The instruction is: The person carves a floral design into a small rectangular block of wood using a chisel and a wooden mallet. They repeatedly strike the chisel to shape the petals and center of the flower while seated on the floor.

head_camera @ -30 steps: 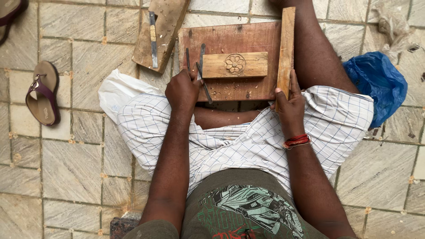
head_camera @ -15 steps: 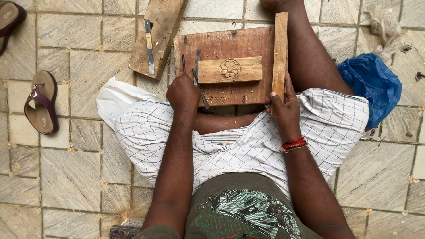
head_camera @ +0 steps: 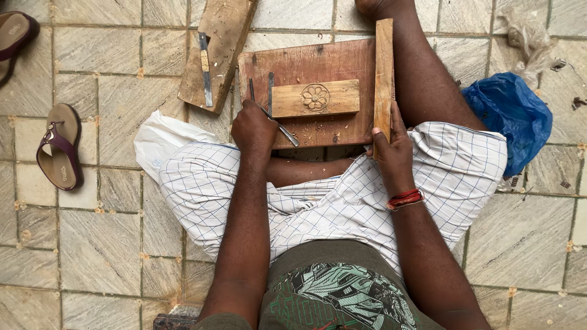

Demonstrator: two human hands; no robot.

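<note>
A flower already carved in the small block point(head_camera: 315, 98); left hand point(head_camera: 254, 129) grips a chisel point(head_camera: 282, 131), right hand point(head_camera: 391, 150) clasps a wooden strip point(head_camera: 383, 73) at the board's point(head_camera: 306, 61) right edge.

Tiled stone floor point(head_camera: 92, 244), pale grey with brownish joints. Directly on it: reddish wooden board point(head_camera: 306, 61) as landmark; just left of board, a weathered plank point(head_camera: 223, 36) lying tilted; well left of board, two brown sandals point(head_camera: 58, 146); right of board, a crumpled blue bag point(head_camera: 507, 113); below-left of board, a white bag point(head_camera: 156, 137).
</note>
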